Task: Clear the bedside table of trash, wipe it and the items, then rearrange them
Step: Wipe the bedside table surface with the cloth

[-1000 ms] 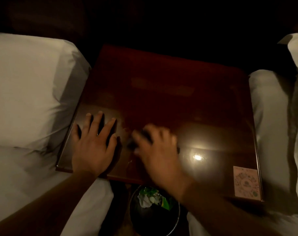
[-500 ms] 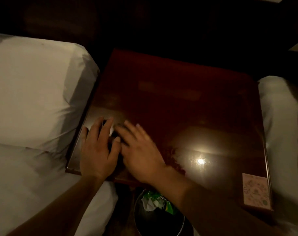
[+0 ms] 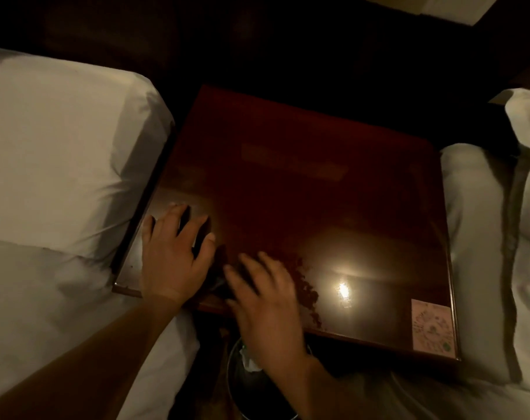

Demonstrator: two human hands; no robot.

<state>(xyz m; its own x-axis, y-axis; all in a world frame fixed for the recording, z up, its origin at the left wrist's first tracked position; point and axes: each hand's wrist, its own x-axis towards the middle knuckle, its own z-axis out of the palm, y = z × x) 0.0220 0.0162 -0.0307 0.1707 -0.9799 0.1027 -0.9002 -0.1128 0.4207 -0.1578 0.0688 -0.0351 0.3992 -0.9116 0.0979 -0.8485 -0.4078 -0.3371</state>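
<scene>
Bin (image 3: 242, 386) w/ trash nearest, below table (image 3: 288, 192) front edge. R hand (image 3: 266, 301) flat, fingers spread, pressing dark cloth (image 3: 219, 281); can't tell if pinched. Cloth soft, limp: best palmed from above. L hand (image 3: 174, 256) splayed flat beside it, holding nothing. Sticker (image 3: 432, 328) at near-right corner.

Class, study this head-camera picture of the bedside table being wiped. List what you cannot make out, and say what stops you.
- Whatever the right hand wipes with: hidden under the palm, motion-blurred.
- Thing under the left hand: only dark slivers between the fingers.
- Bin contents: covered by the right wrist, cut off by the bottom edge.
- Card print: too small and dim.
- Area behind the table: too dark.
</scene>
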